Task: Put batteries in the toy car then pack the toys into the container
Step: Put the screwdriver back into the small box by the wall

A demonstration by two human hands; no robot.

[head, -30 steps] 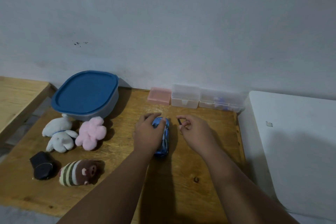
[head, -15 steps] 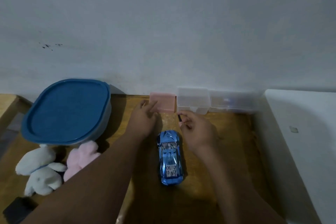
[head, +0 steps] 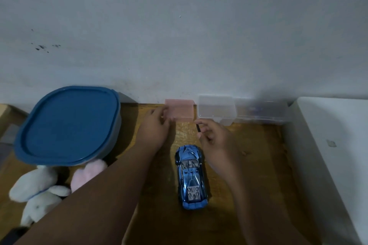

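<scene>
While pinching thin black stick point(head: 198, 127) in curled right hand point(head: 217, 139), grips left edge of pink box point(head: 182, 109) with left hand point(head: 155, 127). Has toy car point(head: 191, 177) lying just nearside of right hand, between wrists.

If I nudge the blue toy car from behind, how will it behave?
The blue toy car sits roof-up on the wooden table, presumably on its wheels, so a lengthwise push would likely roll it. Its glossy shell looks hard, probably stiff and a bit slippery in a grip. It sits low and wide, so tipping seems unlikely.
</scene>
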